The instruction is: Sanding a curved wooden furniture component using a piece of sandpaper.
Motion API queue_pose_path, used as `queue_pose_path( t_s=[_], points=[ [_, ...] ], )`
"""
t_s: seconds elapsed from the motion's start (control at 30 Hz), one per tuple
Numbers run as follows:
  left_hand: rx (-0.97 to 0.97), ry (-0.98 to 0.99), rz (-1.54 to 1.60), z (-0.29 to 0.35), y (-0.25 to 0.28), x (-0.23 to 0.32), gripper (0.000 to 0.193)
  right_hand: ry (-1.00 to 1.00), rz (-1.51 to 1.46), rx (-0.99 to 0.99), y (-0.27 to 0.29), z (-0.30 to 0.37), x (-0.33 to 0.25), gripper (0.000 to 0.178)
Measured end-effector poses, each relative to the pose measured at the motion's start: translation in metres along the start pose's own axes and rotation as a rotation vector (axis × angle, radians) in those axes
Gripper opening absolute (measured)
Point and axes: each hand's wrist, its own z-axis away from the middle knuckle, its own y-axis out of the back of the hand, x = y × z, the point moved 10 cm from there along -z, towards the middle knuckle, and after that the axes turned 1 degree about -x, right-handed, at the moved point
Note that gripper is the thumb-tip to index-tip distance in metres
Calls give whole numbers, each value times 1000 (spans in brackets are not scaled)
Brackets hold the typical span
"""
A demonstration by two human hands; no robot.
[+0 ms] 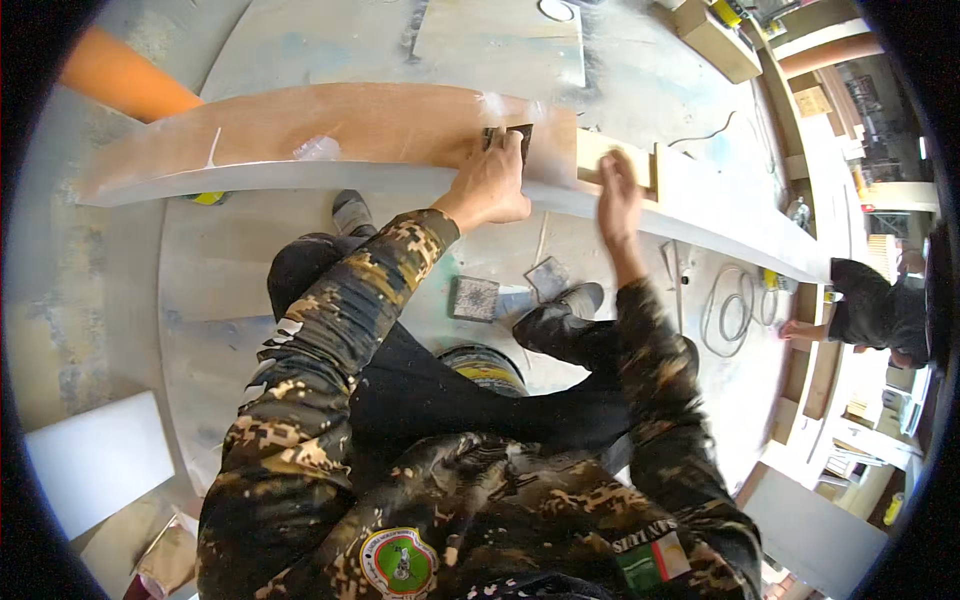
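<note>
A long wooden beam (390, 125) with a brown face and a pale front edge spans the view in front of me, bent by the lens. My left hand (490, 185) presses a dark flat piece (526, 140) against its brown face; the fingers partly cover the piece, whose kind I cannot make out. White smears (318, 148) mark the face left of that hand. My right hand (620, 195) is raised at a pale wooden section (595, 148) farther right along the beam. Motion smears its fingers, so anything in them is unclear.
Below the beam, two flat grey blocks (474, 298) lie near my shoe, with a bucket (482, 367) under my legs. A coiled hose (735, 315) lies to the right. Another person (875, 310) is at the far right. An orange cylinder (130, 75) adjoins the beam's left part.
</note>
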Motion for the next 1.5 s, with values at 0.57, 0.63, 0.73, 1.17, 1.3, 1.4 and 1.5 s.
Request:
queue_pose_path(
  t_s=[0.57,0.63,0.73,1.17,1.3,1.4,1.5],
  points=[
    [-258,-192,915,19,41,23,91,-105,-932,-358,-103,45,-99,58],
    [-266,-158,622,20,51,19,93,-77,-595,-340,-100,33,-88,58],
    [-286,-193,31,12,31,-2,94,407,311,-258,-95,11,-99,57],
    [-365,224,-264,7,2,-81,108,220,1446,-548,-135,2,-74,76],
    [-438,251,-309,8,-5,-72,115,173,1556,-537,-142,5,-72,80],
    [-448,266,-320,8,-7,-74,119,204,1573,-478,-150,0,-69,78],
    [-448,253,-318,6,-8,-70,120,297,1522,-381,-147,-15,-64,74]
  ],
)
